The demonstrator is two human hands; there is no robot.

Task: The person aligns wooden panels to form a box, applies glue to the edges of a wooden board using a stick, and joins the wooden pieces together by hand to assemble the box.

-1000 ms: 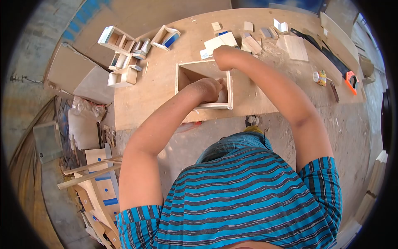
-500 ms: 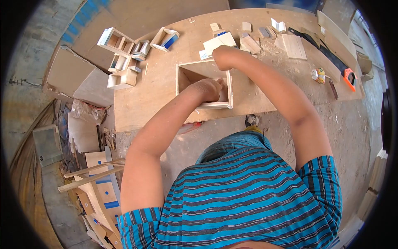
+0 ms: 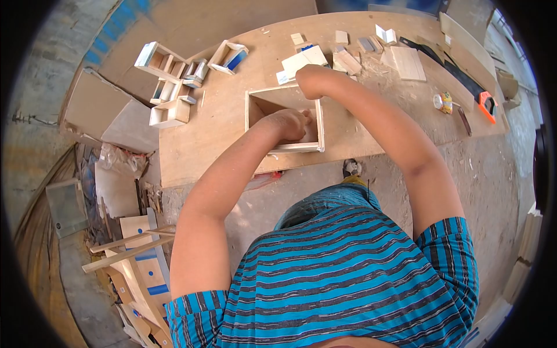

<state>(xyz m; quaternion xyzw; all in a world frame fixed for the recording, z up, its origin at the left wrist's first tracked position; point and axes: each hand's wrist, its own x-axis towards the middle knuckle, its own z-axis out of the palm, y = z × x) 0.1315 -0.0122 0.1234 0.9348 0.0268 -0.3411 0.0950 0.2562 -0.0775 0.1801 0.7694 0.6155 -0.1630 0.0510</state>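
An open-topped wooden box (image 3: 284, 147) stands near the front edge of the worktable. My left hand (image 3: 295, 124) reaches down inside it, close to the inner right wall. Its fingers look curled together, and whatever they may hold is hidden. At the box's far right corner is my right hand (image 3: 311, 82), sharply bent at the wrist. The back of that hand faces me and hides its fingers. Just beyond it, pale flat wood pieces (image 3: 312, 56) lie on the table.
Small wooden boxes (image 3: 169, 111) are grouped at the table's left. Wood blocks (image 3: 348, 61), a square board (image 3: 408, 64), a handsaw (image 3: 486, 107) and a small jar (image 3: 444, 103) lie to the right. A wooden frame piece (image 3: 130, 252) leans on the floor at left.
The view has shifted very slightly. Both hands stay at the box, with the left hand's fingers moving only a little inside it.
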